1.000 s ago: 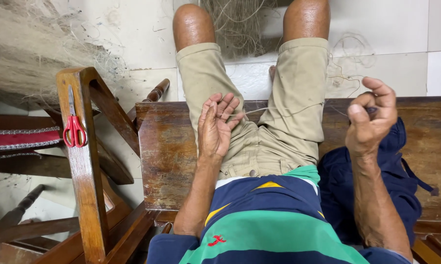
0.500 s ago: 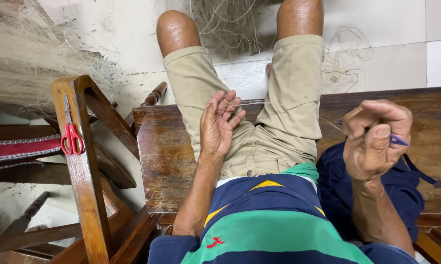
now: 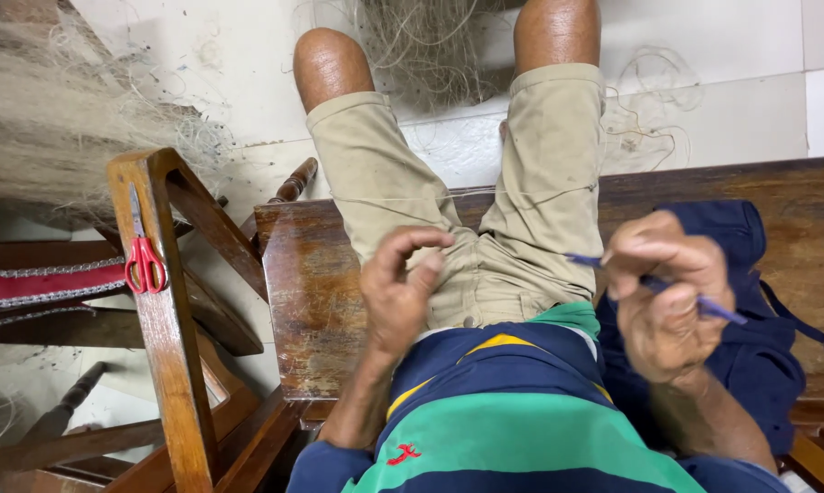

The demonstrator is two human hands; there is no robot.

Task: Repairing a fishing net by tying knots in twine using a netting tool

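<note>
Obs, head view. Person sat on wooden bench (image 3: pixel 321 301), knees apart, khaki shorts (image 3: pixel 485 210).

R hand (image 3: pixel 667 301) was closed round a thin blue netting needle (image 3: pixel 718 309); one tip showed left of the fingers, the other stuck out right, over a dark blue cloth (image 3: pixel 759 365) on the bench.

L hand (image 3: pixel 401 292) sat over the left thigh, thumb and forefinger curled into a narrow pinch; couldn't tell if anything was between them.

Thin pale line (image 3: pixel 485 194) ran taut across both thighs. Fishing net (image 3: pixel 421 46) bunched on the floor betw. the knees; more net (image 3: pixel 56 137) heaped far left.

Red scissors (image 3: pixel 145 265) hung on a wooden chair frame (image 3: pixel 170 365), well apart from both hands.
</note>
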